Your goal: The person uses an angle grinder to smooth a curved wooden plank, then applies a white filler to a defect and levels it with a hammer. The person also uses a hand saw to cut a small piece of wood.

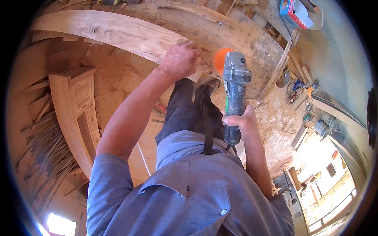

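Observation:
My right hand (242, 120) is wrapped round the body of a grey-and-black angle grinder (236, 92), its thumb across the lower part. An orange disc (220, 59) sits at the grinder's head, close to the end of a long pale wooden board (118, 33). Whether the disc touches the wood I cannot tell. At that same right end, my left hand (183, 59) is closed on the board, its fingertips partly hidden. The board reaches away to the far left and shows knots in its grain.
A wooden cabinet frame (73, 114) stands at the left, beside a heap of thin rods (53, 157). Power tools with cords (299, 86) lie on the dusty floor at the right. A blue-and-red carton (293, 13) is at the far right. Scrap timber lies around.

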A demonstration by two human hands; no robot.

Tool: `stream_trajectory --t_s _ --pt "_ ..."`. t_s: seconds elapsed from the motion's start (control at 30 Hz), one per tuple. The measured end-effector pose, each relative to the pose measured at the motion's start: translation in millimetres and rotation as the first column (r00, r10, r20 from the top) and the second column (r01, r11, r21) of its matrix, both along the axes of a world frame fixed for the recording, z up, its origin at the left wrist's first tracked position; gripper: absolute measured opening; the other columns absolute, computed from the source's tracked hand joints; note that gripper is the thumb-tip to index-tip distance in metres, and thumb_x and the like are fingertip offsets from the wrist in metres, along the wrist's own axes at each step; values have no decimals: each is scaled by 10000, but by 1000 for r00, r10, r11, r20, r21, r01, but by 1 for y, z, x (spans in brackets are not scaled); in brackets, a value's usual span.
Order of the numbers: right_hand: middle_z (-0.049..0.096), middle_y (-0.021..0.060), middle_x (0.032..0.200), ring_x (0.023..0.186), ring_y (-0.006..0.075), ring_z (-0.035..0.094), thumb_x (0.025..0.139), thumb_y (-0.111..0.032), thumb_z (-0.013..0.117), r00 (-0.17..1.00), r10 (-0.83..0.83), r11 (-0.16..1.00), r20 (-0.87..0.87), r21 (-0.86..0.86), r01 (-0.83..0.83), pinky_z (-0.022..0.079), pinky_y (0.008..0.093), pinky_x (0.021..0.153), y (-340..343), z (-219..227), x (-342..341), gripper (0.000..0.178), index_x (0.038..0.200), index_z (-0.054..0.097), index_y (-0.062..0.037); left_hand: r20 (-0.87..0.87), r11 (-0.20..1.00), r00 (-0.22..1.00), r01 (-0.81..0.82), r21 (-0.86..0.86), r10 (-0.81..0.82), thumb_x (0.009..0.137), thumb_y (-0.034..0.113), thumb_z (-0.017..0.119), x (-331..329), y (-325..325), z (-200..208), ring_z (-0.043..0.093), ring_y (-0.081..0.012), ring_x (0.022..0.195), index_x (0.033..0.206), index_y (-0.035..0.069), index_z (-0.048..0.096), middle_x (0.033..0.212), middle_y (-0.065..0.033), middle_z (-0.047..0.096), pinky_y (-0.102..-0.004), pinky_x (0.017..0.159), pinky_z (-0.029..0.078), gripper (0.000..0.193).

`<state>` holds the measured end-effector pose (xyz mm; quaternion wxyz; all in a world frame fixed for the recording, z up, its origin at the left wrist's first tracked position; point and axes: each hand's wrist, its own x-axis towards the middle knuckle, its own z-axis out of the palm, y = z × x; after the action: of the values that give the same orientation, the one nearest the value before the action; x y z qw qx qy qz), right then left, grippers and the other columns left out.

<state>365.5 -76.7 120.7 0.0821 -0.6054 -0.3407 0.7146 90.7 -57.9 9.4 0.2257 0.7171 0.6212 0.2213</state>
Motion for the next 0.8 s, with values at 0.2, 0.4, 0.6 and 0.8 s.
stream_trajectory --t_s 0.2,0.4,0.6,0.8 --pt "662 106 813 662 181 658 590 -68 745 998 -57 998 23 7 57 527 311 633 1 1 8 444 1000 618 45 -3 1000 1000 -10 0 10 821 117 735 1 0 0 662 -343 924 911 39 710 912 -117 642 -449 793 550 121" --pt "671 64 837 702 161 640 590 -109 789 1000 -1 1000 -30 -19 0 517 313 684 -5 -4 4 430 987 663 -2 -1 1000 1000 9 17 -9 815 110 743 1 0 -3 663 -345 930 935 37 719 925 -117 648 -449 812 546 143" --pt "679 98 852 702 177 661 584 -93 772 993 -121 992 -7 -50 120 526 315 674 -1 -2 23 481 1030 642 30 4 1000 1000 -7 1 7 817 108 744 1 0 0 662 -353 933 939 33 717 932 -122 650 -446 814 545 145" --pt "674 110 818 691 203 677 588 -105 756 1000 -8 1000 -4 10 8 550 329 662 1 5 15 457 1006 638 38 20 998 998 -57 0 57 823 113 747 5 -2 0 672 -360 928 939 26 718 950 -117 666 -449 800 550 148"
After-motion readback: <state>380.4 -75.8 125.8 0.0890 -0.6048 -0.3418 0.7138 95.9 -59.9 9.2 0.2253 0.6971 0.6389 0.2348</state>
